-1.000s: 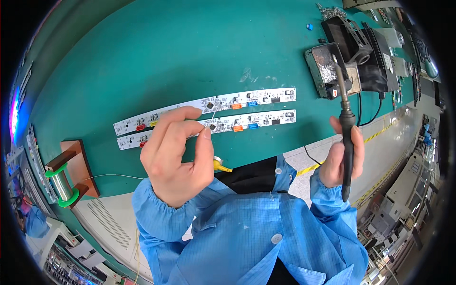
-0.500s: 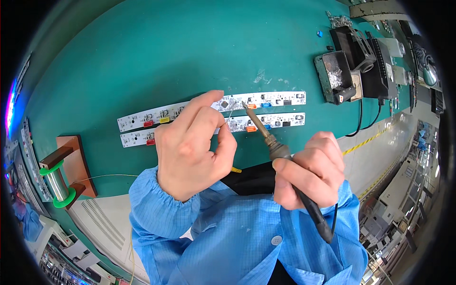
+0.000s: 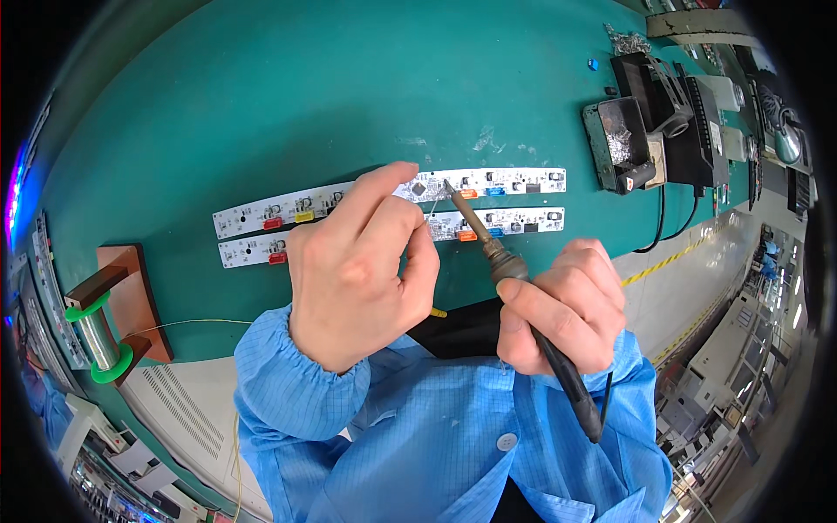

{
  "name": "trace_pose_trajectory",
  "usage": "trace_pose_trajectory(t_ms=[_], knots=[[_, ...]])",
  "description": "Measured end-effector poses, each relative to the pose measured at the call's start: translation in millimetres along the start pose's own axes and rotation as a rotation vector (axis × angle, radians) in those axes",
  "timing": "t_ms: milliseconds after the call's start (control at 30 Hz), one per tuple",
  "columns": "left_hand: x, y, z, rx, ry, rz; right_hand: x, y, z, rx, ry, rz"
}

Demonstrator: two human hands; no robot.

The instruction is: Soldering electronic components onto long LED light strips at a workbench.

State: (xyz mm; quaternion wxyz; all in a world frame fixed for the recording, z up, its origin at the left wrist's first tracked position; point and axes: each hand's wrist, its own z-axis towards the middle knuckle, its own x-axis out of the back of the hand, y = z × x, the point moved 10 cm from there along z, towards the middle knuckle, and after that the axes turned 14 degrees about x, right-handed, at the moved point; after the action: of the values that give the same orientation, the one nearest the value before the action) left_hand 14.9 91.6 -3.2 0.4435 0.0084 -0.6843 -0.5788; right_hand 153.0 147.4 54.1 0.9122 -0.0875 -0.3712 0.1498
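Two long white circuit boards, a far one and a near one, lie one behind the other, fitted with red, yellow, orange and blue parts. My left hand is over their middle and hides part of both. Its thumb and a finger pinch thin solder wire, whose end points at the far board; the index finger stretches over that board. In my right hand is a soldering iron, gripped by its dark handle. The iron's tip is at the far board, just right of its square chip; exact contact cannot be made out.
A green-flanged solder spool sits on a brown stand at the left. On the right are a metal tray with solder scraps, a black iron holder and a black box with cables. The green mat lies beneath the boards.
The pinching fingers of my left hand have shifted slightly right. My right hand has moved a little left, while the iron's tip stays at nearly the same spot on the far board.
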Motion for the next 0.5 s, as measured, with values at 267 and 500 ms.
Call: trace_pose_trajectory(t_ms=[267,500], knots=[[0.1,0.1,1.1,0.016,-0.001,0.002,2.2,-2.5,0.4,0.061,0.12,-0.067],[-1.1,2.9,-0.2,-0.006,-0.002,0.019,3.5,-2.9,-0.3,0.056,0.123,-0.072]])
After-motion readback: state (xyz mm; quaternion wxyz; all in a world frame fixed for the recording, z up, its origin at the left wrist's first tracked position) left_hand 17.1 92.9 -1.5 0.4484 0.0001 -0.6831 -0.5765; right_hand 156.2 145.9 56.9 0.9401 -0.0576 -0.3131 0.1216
